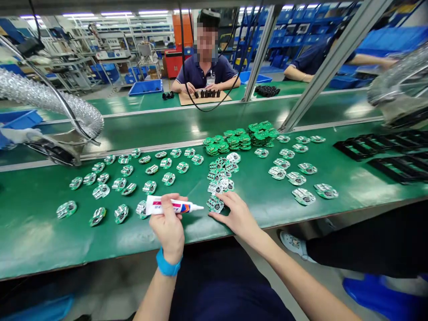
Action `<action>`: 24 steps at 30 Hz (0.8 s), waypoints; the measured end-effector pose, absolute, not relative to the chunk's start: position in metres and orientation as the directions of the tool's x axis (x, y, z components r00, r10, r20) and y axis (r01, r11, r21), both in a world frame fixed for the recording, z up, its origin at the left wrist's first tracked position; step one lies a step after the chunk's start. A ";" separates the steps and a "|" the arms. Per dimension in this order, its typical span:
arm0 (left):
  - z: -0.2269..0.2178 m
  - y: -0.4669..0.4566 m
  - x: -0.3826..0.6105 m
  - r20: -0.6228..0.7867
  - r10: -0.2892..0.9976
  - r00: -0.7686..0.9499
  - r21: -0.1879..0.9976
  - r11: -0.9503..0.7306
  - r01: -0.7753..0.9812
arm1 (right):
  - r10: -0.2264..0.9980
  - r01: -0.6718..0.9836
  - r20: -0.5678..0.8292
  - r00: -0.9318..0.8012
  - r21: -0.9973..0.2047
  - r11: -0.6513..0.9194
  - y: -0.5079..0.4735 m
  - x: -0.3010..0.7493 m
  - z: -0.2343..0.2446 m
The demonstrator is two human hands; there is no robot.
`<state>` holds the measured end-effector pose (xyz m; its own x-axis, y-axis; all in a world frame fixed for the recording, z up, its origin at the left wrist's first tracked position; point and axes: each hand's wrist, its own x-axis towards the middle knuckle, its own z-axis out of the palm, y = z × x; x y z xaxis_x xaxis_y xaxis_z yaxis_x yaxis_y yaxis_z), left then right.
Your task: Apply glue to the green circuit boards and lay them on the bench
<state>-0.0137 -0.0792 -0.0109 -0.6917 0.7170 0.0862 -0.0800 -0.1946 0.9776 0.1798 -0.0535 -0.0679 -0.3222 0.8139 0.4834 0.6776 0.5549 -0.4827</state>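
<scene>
My left hand (170,223), with a blue band at the wrist, is wrapped round a white glue tube (155,206). Its thin nozzle points right, a short way from a small round circuit board (214,204). That board lies on the green bench between the thumb and forefinger of my right hand (238,214), at the near end of a cluster of similar boards (220,171). To the left, many more loose boards (119,184) are spread out with white and black parts facing up. Others (296,178) lie to the right.
Green board stacks (237,139) stand near the back rail. Black trays (394,160) are at the far right. Silver duct hoses (83,116) hang at both sides, and a metal post (314,71) rises at the right. A co-worker (209,71) sits opposite, handling small black parts.
</scene>
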 end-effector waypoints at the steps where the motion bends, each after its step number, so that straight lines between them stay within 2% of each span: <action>1: -0.011 -0.078 -0.008 0.117 0.724 -0.680 0.982 -0.187 -0.030 | 0.806 0.656 0.493 -0.327 -0.495 0.569 -0.054 0.181 -0.068; 7: -0.011 -0.082 0.013 0.240 0.755 -0.610 0.971 -0.188 0.149 | 0.766 0.583 0.548 -0.336 -0.518 0.626 -0.063 0.184 -0.056; 19: -0.019 -0.092 0.020 0.270 0.764 -0.586 0.962 -0.240 0.130 | 0.744 0.593 0.568 -0.352 -0.480 0.647 -0.076 0.185 -0.040; 24: -0.022 -0.095 0.018 0.320 0.754 -0.574 0.947 -0.253 0.196 | 0.752 0.605 0.545 -0.372 -0.472 0.641 -0.080 0.184 -0.039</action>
